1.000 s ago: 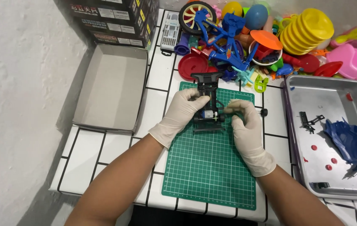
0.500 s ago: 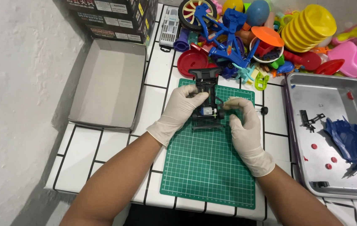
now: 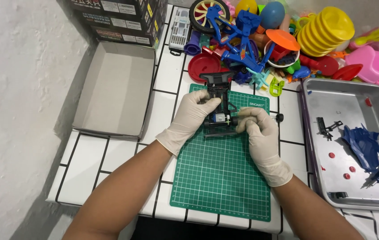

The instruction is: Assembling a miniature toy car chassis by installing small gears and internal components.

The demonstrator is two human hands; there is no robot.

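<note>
1. The left hand, in a pale glove, lay curled over the left side of a small black toy car chassis, its fingers closed on the frame.
2. The right hand, gloved the same way, was closed on the chassis's right side, fingertips pinched near a small silver motor set in the frame.
3. The chassis sat between the two hands, on the far end of a green cutting mat that stretched under both wrists toward the person.
4. Just right of the right hand's knuckles, a small black wheel stood at the end of a thin axle, near the mat's edge.
5. Well to the left of the left hand lay an open grey cardboard box, with dark printed boxes stacked beyond it.
6. Beyond both hands rose a heap of bright plastic toys, among them a blue toy bicycle, a red dish and a stack of yellow plates.
7. To the right of the right hand sat a metal tray holding a crumpled blue shell piece, a black bracket and some small red parts.
</note>
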